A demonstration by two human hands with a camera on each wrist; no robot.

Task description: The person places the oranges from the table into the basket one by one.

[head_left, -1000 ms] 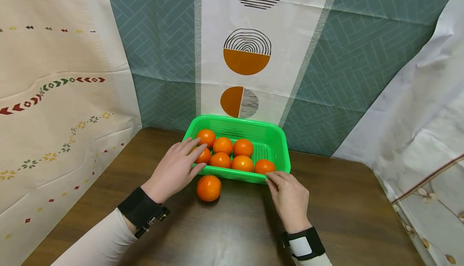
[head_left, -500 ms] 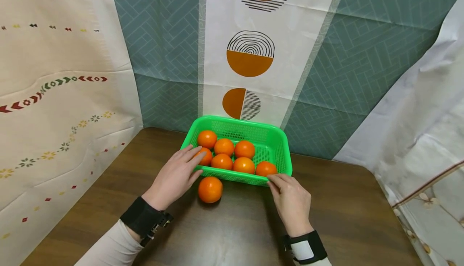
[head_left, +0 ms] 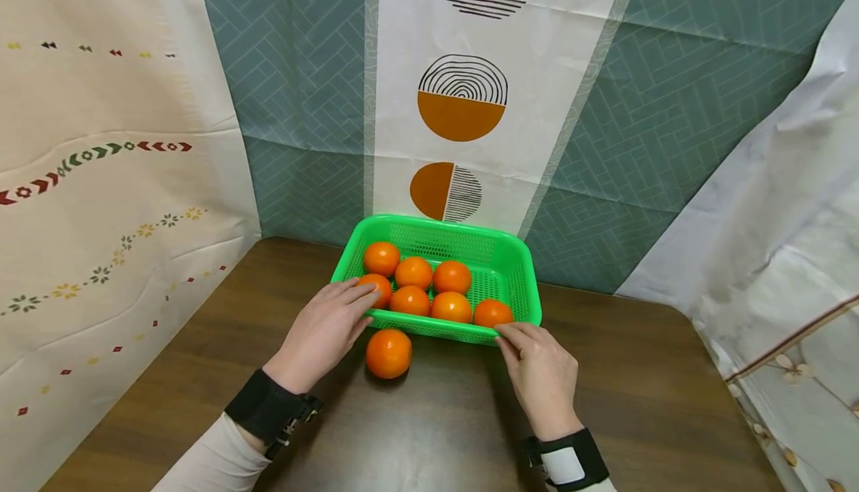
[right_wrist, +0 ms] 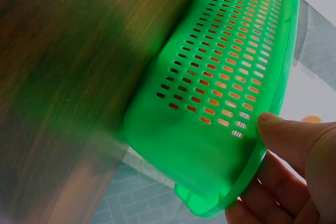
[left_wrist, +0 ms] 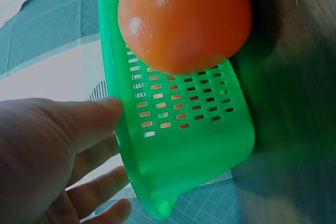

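A green plastic basket [head_left: 517,265] holds several oranges [head_left: 452,276] and stands at the far side of the table. At its front left corner is my left hand [head_left: 326,328], fingers fairly straight and reaching over the rim to the leftmost front orange [head_left: 377,291]. In the left wrist view the left thumb [left_wrist: 97,119] touches the rim, with the other fingers beyond it. My right hand [head_left: 542,373] pinches the rim at the front right corner, thumb outside and fingers inside, as the right wrist view shows. One loose orange [head_left: 388,353] sits on the table just before the basket.
The brown wooden table [head_left: 443,432] extends around the basket. Patterned cloth [head_left: 463,45] hangs close behind the basket. A cream cloth [head_left: 121,216] hangs along the left side, and a pale floral one [head_left: 792,253] along the right.
My left hand has drawn slightly back and down, so its fingers cover less of the leftmost oranges. My right hand keeps its hold on the rim. The view has shifted a little.
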